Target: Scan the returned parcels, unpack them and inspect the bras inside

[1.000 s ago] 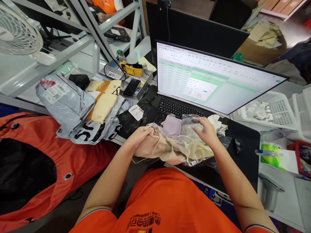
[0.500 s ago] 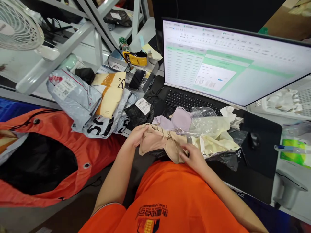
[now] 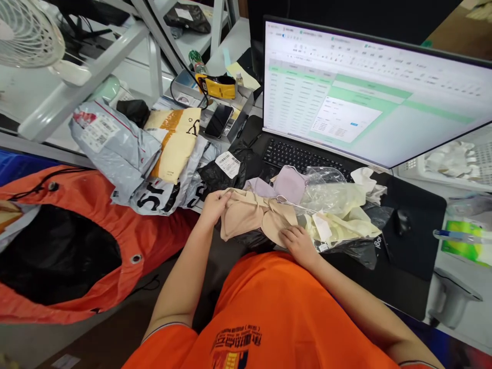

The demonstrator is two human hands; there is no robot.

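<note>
A beige bra (image 3: 244, 218) is spread out in front of me, its two cups showing. My left hand (image 3: 216, 206) is closed on its left end, thumb and fingers pinching the edge. My right hand (image 3: 300, 245) is at the lower edge of the right cup, its fingers bent over the fabric and the thumb hidden. Just behind it lie a lilac bra (image 3: 290, 184) and a clear plastic bag (image 3: 332, 197). Pale yellow fabric (image 3: 348, 224) with a white tag (image 3: 322, 226) lies right of the beige bra.
A monitor (image 3: 357, 97) and keyboard (image 3: 303, 158) stand behind the garments. Parcels (image 3: 115, 148) are piled on the left, above an open orange sack (image 3: 154, 241). To the right are a mouse (image 3: 402, 222), a handheld scanner (image 3: 453, 297) and a white basket (image 3: 413, 169).
My right hand has settled lower on the right cup, its fingers closer together. The beige bra lies flatter, and the white tag at its right now shows.
</note>
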